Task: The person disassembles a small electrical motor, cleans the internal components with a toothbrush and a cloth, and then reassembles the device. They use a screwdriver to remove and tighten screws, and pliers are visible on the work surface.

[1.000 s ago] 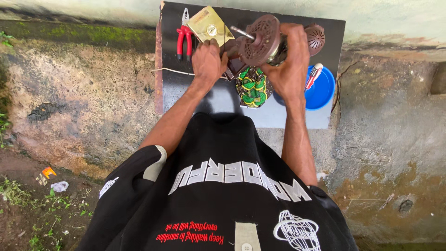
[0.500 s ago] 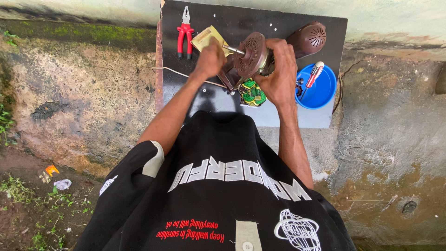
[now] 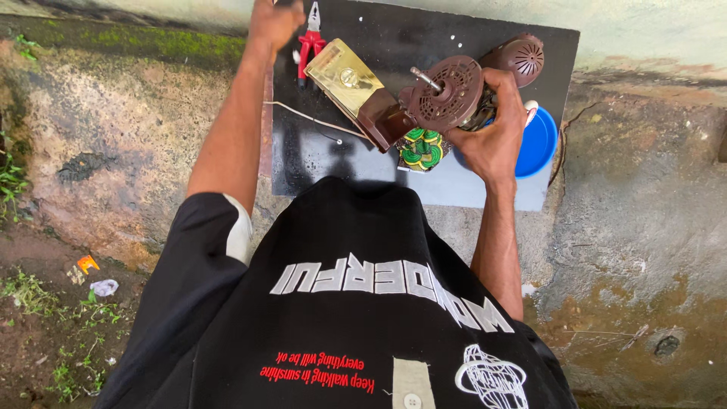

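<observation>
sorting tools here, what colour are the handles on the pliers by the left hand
Red; the pliers lie on the dark board, seen clearly in the head view.

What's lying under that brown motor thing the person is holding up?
Under the brown motor, held by the right hand, lie a green patterned cloth and a blue lid on the dark board. Anything beneath the hand is hidden.

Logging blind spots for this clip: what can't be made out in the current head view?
- Left hand: fingers cut off by the top edge, so any grasp is unknown.
- Red pliers: jaw tips run to the top edge.
- Blue dish: partly hidden behind the right hand and brown fan motor.
- Green patterned cloth: mostly covered by the motor.
</observation>
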